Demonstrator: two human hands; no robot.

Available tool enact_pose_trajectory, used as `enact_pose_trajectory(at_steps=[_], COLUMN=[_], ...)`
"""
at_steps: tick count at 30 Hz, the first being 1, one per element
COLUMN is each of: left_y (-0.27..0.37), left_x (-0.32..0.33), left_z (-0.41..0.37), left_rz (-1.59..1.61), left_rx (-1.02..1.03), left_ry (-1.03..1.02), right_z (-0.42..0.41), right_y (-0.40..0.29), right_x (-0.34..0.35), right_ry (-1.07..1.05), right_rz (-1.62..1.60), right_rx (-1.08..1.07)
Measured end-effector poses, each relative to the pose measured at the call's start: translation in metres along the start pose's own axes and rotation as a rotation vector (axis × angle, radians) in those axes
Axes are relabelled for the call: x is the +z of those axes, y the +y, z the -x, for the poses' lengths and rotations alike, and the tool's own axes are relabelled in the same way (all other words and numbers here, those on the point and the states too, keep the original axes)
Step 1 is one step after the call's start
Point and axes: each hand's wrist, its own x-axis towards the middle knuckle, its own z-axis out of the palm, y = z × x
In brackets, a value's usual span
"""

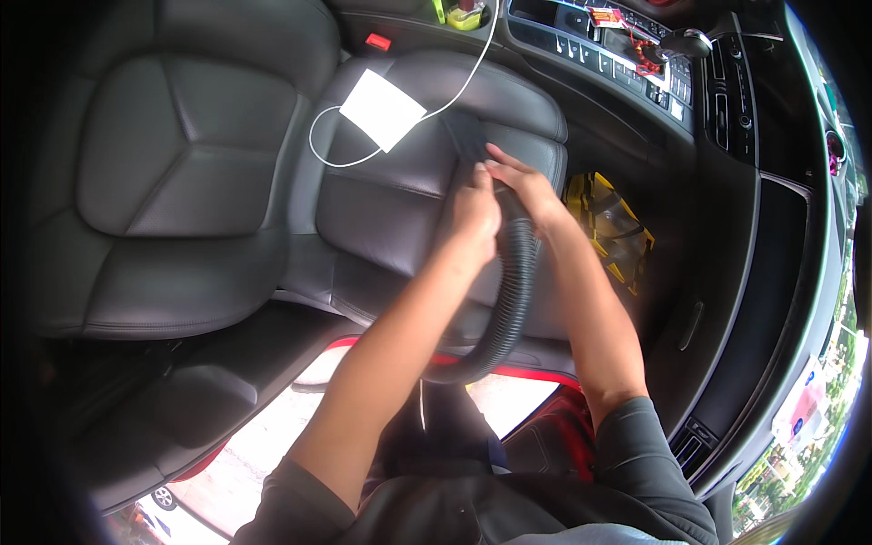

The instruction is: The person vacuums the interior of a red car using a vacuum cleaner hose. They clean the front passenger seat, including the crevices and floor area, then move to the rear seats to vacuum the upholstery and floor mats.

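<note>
Both of my hands are around the upper end of a ribbed black vacuum hose (514, 293), above the black leather front seat (381, 218). My left hand (479, 208) holds it on the left side, and my right hand (524, 184) is on the right side, near its joint with the nozzle. A dark flat nozzle (466, 136) points away from me and lies over the seat cushion. The hose curves down between my forearms towards my body. Hidden parts of the grip lie under my fingers.
A white square object (383, 109) with a white cable (470, 78) lies on the seat. The centre console (599, 51) with a gear lever (684, 44) is beyond. A yellow and black bag (610, 225) is in the footwell, beside the dashboard (722, 306). The seat backrest (184, 150) stands left.
</note>
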Motion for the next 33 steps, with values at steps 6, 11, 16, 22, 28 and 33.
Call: enact_pose_trajectory(at_steps=[6,11,16,22,28,33], left_y=[-0.035,-0.018,-0.012,-0.005,-0.024,-0.044], left_x=[0.047,-0.001,-0.047,-0.102,-0.140,-0.174], left_z=[0.027,0.026,0.035,0.133,0.196,0.216], left_rz=[-0.111,-0.110,-0.049,0.081,-0.039,-0.093], left_rx=[0.004,-0.089,-0.093,-0.311,-0.208,-0.159], left_ry=[-0.060,-0.175,-0.097,-0.187,-0.204,-0.124], right_z=[0.058,0.037,0.042,0.097,-0.013,-0.104], right_y=[-0.025,0.028,0.042,0.021,-0.005,0.005], right_x=[-0.034,-0.019,0.026,0.039,-0.026,-0.035], right_ry=[0.131,0.200,0.114,-0.156,0.439,0.544], right_rz=[-0.069,0.112,0.106,0.328,0.879,1.209], right_rx=[0.109,-0.109,-0.115,0.116,-0.355,-0.478])
